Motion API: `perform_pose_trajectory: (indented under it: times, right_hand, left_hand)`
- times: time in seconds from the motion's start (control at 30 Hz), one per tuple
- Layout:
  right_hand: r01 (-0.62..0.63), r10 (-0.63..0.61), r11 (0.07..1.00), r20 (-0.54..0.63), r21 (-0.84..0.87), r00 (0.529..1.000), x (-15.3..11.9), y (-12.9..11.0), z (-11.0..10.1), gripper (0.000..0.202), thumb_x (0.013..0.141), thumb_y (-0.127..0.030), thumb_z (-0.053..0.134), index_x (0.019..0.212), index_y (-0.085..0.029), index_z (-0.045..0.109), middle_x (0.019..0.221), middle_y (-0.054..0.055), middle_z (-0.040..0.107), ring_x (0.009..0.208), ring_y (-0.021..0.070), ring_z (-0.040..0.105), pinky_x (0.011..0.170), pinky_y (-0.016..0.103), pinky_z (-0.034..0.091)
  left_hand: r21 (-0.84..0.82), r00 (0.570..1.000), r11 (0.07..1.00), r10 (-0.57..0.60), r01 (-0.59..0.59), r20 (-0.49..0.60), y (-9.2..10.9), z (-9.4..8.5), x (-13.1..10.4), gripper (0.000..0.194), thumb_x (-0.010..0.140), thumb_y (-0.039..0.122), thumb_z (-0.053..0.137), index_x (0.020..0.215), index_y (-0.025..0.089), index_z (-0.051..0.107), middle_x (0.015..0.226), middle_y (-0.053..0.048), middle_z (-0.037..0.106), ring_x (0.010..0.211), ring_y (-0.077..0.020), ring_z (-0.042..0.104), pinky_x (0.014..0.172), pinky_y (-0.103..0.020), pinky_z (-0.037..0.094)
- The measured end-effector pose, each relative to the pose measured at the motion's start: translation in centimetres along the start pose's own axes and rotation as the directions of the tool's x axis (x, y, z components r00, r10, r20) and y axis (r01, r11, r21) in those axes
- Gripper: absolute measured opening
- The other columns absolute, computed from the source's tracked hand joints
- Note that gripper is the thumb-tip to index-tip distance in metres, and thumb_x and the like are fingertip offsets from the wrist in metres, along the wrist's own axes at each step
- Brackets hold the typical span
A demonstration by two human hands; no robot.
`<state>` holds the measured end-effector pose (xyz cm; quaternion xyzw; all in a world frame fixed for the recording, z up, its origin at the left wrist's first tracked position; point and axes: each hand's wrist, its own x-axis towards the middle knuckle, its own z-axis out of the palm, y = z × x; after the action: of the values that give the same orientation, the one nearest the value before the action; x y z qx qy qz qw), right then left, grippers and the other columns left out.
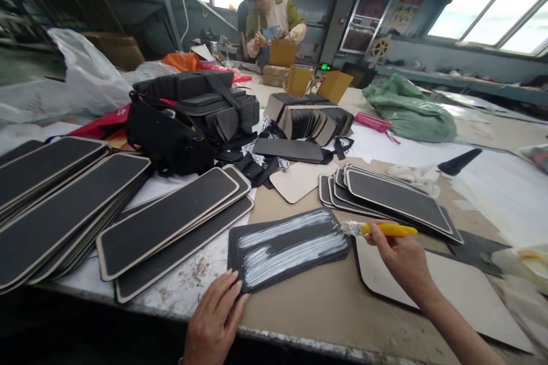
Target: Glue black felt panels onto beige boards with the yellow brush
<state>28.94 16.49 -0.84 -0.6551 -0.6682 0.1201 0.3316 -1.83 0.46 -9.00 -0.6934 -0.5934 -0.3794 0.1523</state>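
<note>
A yellow-handled brush point(391, 230) is held in my right hand point(402, 259), its bristles at the right end of a black panel point(295, 235). White streaks of a wet-looking coating run along that panel, with a dark band between them. The panel lies on top of others with black edges. My left hand point(218, 313) rests at the panel's lower left corner, fingers stretched out and holding nothing. Under my right forearm lies a large beige panel point(445, 288).
Black panels with pale borders lie in stacks at the left point(72, 205) and right point(396, 197). Behind them are a black bag point(166, 137), bundled dark pieces point(312, 120) and a green plastic bag point(406, 108). Across the table a person point(278, 11) handles something near cardboard boxes.
</note>
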Motion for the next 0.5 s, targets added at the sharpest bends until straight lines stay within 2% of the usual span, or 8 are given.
perform_pose_trajectory:
  times: [0.13,0.3,0.37,0.5]
  right_hand:
    - [0.006,-0.012,0.992,0.047,0.126,0.999,0.6,0.0,0.9,0.046,0.075,-0.061,0.045,0.084,-0.019,0.061,0.064,0.006,0.068,0.063,0.0244,0.066,0.063,0.036,0.051]
    - [0.038,-0.039,0.996,0.01,0.083,0.999,1.5,0.8,1.4,0.048,0.075,-0.062,0.045,0.085,-0.018,0.061,0.065,0.008,0.068,0.061,0.025,0.065,0.061,0.037,0.05]
    - [0.043,-0.042,0.992,-0.009,0.116,0.999,1.9,0.6,1.5,0.046,0.076,-0.061,0.046,0.086,-0.019,0.061,0.066,0.007,0.068,0.061,0.0242,0.065,0.064,0.037,0.05]
    - [0.004,-0.019,0.97,0.062,0.243,0.998,2.7,-0.1,2.4,0.041,0.078,-0.058,0.045,0.086,-0.02,0.059,0.064,0.006,0.067,0.062,0.0232,0.065,0.064,0.035,0.051]
  left_hand:
    - [0.023,1.0,0.999,0.027,-0.027,0.014,-0.2,-0.2,0.2,0.016,0.083,0.018,0.052,0.096,0.014,0.061,0.097,-0.01,0.066,0.093,-0.0197,0.063,0.079,-0.032,0.055]
    - [0.054,0.998,0.996,0.063,-0.064,0.023,-0.3,-0.3,0.3,0.017,0.084,0.02,0.05,0.096,0.015,0.061,0.096,-0.008,0.067,0.09,-0.0186,0.064,0.077,-0.03,0.055]
    - [0.056,0.997,0.996,0.071,-0.072,0.013,-0.4,-0.2,0.2,0.017,0.084,0.02,0.051,0.096,0.015,0.061,0.095,-0.008,0.067,0.09,-0.0186,0.064,0.076,-0.03,0.055]
    - [0.061,0.993,0.992,0.114,-0.114,0.015,-0.8,0.1,-0.1,0.016,0.084,0.02,0.051,0.095,0.015,0.061,0.093,-0.008,0.068,0.089,-0.0178,0.064,0.076,-0.028,0.055]
